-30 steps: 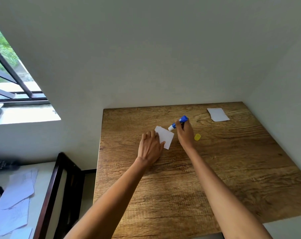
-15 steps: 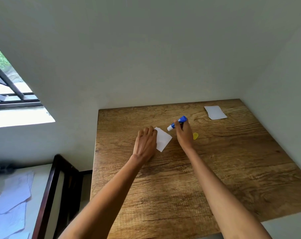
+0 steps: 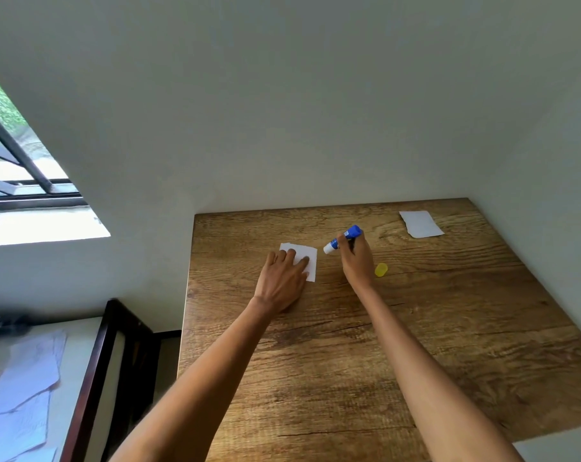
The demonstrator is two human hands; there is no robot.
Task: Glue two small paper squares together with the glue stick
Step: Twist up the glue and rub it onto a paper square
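Note:
A small white paper square lies on the wooden table. My left hand rests flat on it, fingers spread over its near left part. My right hand grips a blue glue stick, uncapped, with its white tip pointing left toward the paper and a small gap between them. The yellow cap lies just right of my right hand. A second white paper square sits at the table's far right corner.
White walls close off the table at the back and right. To the left stand a dark wooden chair frame and a lower white surface with loose papers. A window is at far left.
My left hand has slid the paper leftward, away from the glue stick. The glue tip, which was at the paper's edge, now stands apart from it. The camera view shifted slightly.

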